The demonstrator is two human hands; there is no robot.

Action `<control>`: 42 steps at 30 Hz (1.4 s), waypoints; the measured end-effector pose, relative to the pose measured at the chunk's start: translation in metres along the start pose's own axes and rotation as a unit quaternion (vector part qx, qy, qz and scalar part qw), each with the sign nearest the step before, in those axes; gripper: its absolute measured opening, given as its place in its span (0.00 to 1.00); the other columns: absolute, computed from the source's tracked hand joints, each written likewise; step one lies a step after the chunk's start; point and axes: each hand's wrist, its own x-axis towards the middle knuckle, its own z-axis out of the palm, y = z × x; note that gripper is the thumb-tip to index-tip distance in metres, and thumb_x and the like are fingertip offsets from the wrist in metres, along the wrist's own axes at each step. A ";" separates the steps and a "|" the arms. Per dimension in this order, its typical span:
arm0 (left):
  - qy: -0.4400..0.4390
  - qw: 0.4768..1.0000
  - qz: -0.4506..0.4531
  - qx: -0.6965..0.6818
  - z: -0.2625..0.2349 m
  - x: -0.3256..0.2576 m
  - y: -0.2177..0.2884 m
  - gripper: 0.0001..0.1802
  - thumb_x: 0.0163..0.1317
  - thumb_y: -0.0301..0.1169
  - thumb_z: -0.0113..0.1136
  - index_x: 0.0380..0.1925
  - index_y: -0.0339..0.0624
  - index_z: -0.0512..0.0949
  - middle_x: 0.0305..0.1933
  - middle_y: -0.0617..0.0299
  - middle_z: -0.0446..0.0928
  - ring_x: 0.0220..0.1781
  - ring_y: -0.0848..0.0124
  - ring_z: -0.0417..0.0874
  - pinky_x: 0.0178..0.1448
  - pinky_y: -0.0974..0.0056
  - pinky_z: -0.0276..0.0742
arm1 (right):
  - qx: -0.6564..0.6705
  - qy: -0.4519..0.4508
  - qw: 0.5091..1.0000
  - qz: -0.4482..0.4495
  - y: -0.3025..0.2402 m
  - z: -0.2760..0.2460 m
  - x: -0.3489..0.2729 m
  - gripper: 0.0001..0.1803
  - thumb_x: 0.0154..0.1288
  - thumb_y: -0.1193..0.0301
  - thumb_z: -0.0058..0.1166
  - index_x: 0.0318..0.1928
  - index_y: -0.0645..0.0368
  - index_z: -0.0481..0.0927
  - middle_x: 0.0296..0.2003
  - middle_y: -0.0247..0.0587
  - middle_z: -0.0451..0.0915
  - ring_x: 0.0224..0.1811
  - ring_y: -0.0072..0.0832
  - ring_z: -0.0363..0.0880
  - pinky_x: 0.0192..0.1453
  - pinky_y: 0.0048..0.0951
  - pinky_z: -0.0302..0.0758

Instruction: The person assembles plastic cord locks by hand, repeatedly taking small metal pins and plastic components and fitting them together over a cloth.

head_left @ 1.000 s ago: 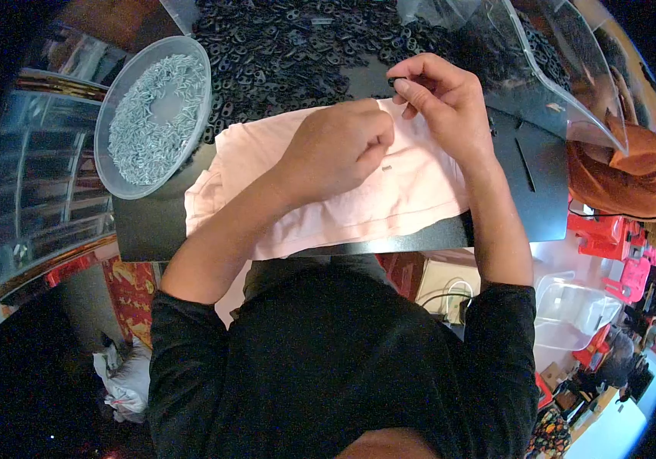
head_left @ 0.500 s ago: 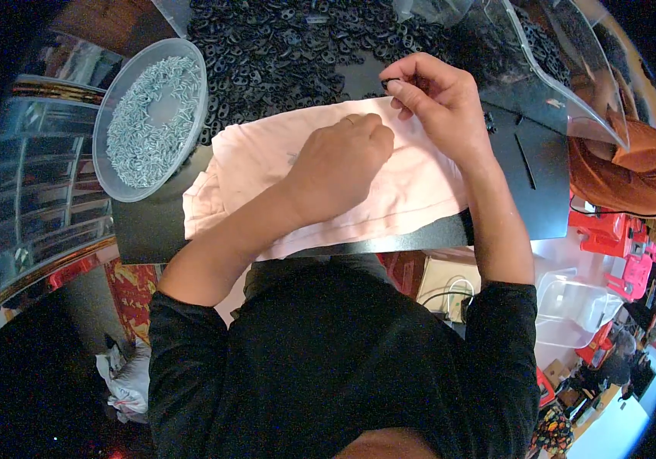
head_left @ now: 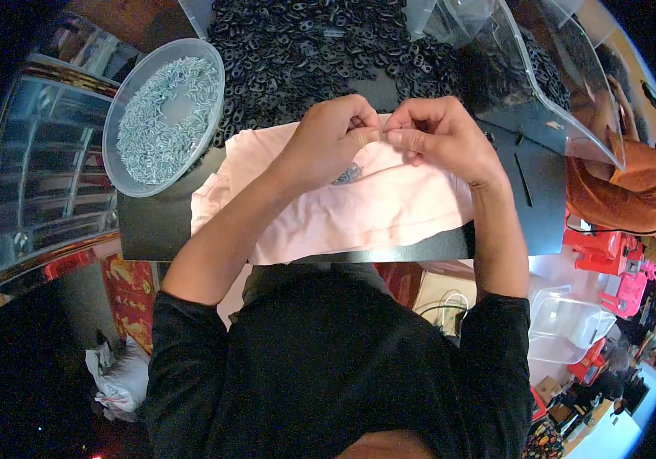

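Above the pink cloth, both my hands meet fingertip to fingertip. My right hand is closed in a pinch on a small black part, mostly covered by the fingers. My left hand is pinched too, its fingertips touching or nearly touching that part; what it holds is too small to make out. Just below the left hand, a little heap of silvery metal pins lies on the cloth. A mass of loose black two-holed parts spreads over the table beyond the cloth.
A round clear tub of silvery pins stands at the left. A clear plastic bin rises at the far right, with a thin black rod on the black table. A person in orange-brown clothing is beyond the right edge.
My left hand has lifted off the cloth and moved up beside the right hand, uncovering the pin heap. My right hand has come down slightly, and the fingertips now meet.
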 end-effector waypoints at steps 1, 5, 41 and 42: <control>0.012 1.000 0.005 -0.019 0.001 0.000 -0.001 0.05 0.53 0.24 0.56 0.27 0.32 0.74 0.24 0.58 0.76 0.27 0.73 0.76 0.32 0.68 0.71 | 0.003 -0.005 1.000 0.000 0.003 0.000 0.001 0.05 0.56 0.72 0.56 0.27 0.62 0.78 0.18 0.26 0.72 0.18 0.12 0.65 0.20 0.16 0.64; 0.009 1.000 -0.004 -0.027 0.000 0.000 0.004 0.04 0.52 0.23 0.56 0.27 0.33 0.74 0.24 0.59 0.76 0.27 0.74 0.75 0.31 0.68 0.70 | 0.002 0.005 1.000 0.007 0.003 0.003 0.003 0.06 0.55 0.72 0.57 0.26 0.62 0.77 0.17 0.26 0.71 0.19 0.12 0.65 0.20 0.16 0.63; 0.039 0.938 -0.054 -0.339 -0.009 0.006 0.003 0.13 0.50 0.20 0.60 0.36 0.34 0.70 0.26 0.60 0.76 0.24 0.78 0.75 0.28 0.74 0.74 | 0.048 0.089 0.987 -0.126 0.002 0.011 0.004 0.13 0.54 0.81 0.53 0.42 0.63 0.75 0.28 0.29 0.71 0.27 0.15 0.70 0.29 0.17 0.71; 0.042 0.940 -0.048 -0.336 -0.009 0.006 0.004 0.13 0.50 0.20 0.60 0.36 0.34 0.69 0.27 0.60 0.76 0.25 0.78 0.75 0.29 0.74 0.74 | 0.048 0.088 0.987 -0.126 0.002 0.012 0.004 0.13 0.54 0.81 0.53 0.42 0.63 0.75 0.28 0.29 0.71 0.27 0.15 0.70 0.29 0.17 0.71</control>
